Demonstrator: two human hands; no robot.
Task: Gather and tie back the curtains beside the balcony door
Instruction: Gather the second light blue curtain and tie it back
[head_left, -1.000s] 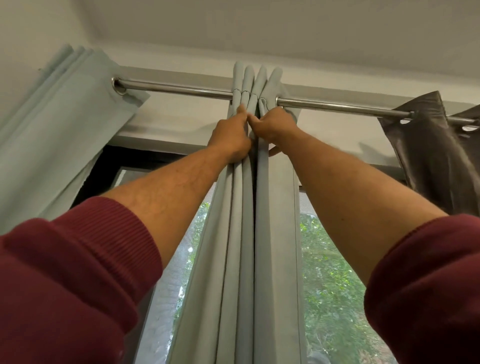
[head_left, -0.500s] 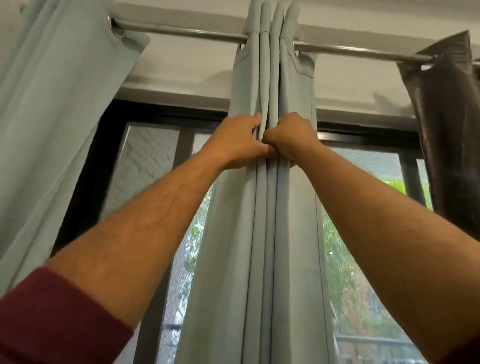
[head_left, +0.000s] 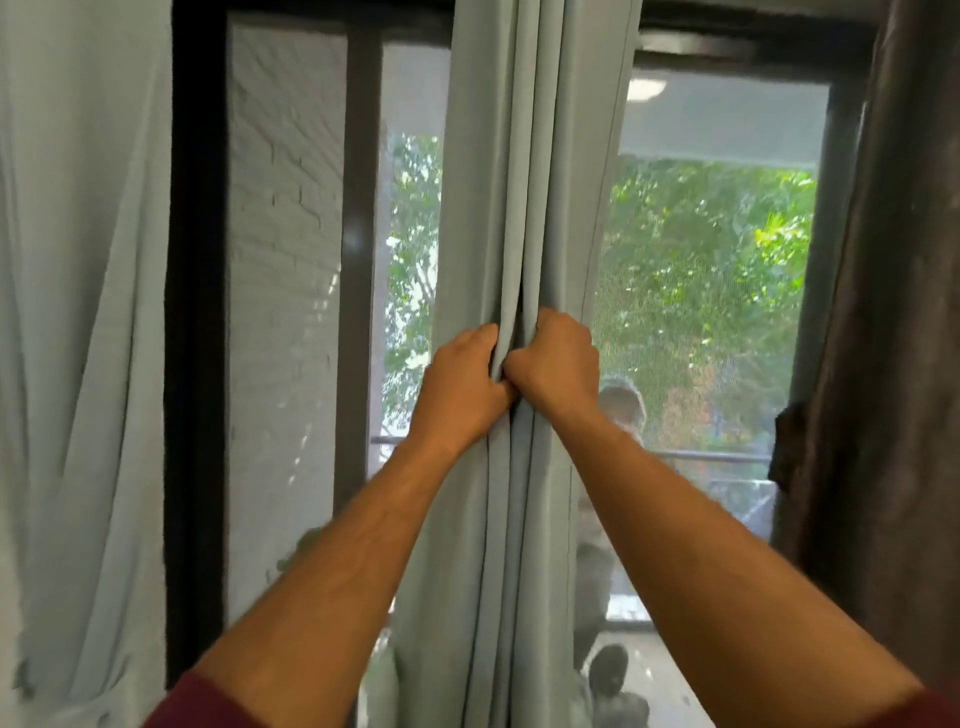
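A pale blue-grey curtain (head_left: 524, 171) hangs bunched into narrow folds down the middle of the view, in front of the balcony door. My left hand (head_left: 460, 387) grips the left folds with its fingers curled into the cloth. My right hand (head_left: 558, 361) grips the right folds, pressed knuckle to knuckle against the left. Both forearms reach up from the bottom corners, dark red sleeves pushed back.
A second pale curtain (head_left: 78, 338) hangs loose at the left. A dark brown curtain (head_left: 893, 338) hangs at the right edge. The black door frame (head_left: 195, 338) and a mesh screen stand behind, with a white brick wall, a railing and trees outside.
Both hands have slid down the gathered curtain from just under the rod to about mid-height. The view has tilted down, so the rod and ceiling are out of sight.
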